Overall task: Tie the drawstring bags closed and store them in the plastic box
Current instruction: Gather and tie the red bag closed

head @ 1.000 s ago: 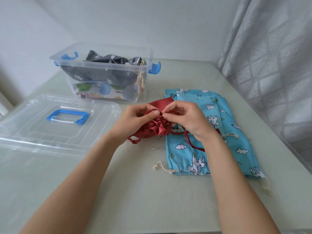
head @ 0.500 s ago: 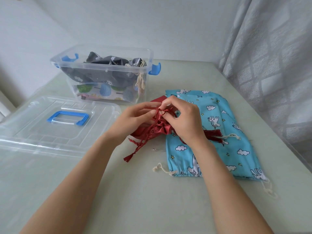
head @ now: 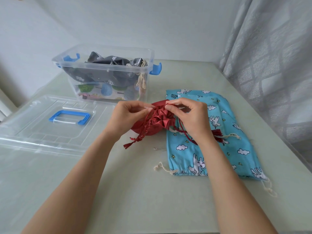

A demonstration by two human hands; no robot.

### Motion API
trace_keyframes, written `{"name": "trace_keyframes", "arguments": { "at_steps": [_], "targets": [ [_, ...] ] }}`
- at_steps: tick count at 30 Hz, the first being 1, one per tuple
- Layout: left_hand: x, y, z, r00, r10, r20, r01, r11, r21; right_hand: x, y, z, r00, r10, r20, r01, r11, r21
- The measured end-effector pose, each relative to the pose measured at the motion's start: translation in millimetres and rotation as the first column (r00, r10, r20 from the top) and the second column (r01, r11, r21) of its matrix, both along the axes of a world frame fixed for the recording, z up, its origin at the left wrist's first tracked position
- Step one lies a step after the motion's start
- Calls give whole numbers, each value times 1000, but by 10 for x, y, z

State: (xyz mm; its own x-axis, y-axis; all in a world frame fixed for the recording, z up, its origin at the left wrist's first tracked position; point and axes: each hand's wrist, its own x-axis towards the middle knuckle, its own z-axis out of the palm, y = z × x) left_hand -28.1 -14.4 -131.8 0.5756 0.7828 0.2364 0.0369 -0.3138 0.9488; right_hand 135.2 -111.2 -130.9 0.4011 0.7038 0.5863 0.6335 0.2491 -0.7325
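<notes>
Both hands had drawn slightly apart since a moment before, and the red cords now ran taut between them. Left hand (head: 125,115) pinched a red cord at the gathered mouth of the red drawstring bag (head: 152,123), fingers curled; right hand (head: 189,117) pinched the cord on the other side, thumb and forefinger pressed together. That bag sat between the two hands on the pale table (head: 135,191), its tasselled cord end (head: 133,142) trailing below the left wrist. Under the right hand lay the blue unicorn-print drawstring bag (head: 219,149), flat. Beyond the left hand stood the clear plastic box (head: 104,68) holding a grey bag (head: 108,65), and left of that hand lay the box lid (head: 42,132).
</notes>
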Motion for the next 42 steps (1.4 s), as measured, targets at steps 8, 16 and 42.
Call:
{"name": "trace_keyframes", "arguments": {
  "at_steps": [8, 16, 42],
  "targets": [
    [-72, 39, 65, 999, 18, -42, -15, 996, 86, 201, -28, -13, 982, -174, -67, 173, 985, -22],
    [-52, 53, -4, 988, 71, -136, -34, 966, 256, 366, -21, -123, 951, -306, -50, 303, 950, -72],
    [17, 211, -173, 848, 309, -430, -147, 918, 368, -124, -308, -14, 940, 18, 342, 213, 752, -624]
  ]
}}
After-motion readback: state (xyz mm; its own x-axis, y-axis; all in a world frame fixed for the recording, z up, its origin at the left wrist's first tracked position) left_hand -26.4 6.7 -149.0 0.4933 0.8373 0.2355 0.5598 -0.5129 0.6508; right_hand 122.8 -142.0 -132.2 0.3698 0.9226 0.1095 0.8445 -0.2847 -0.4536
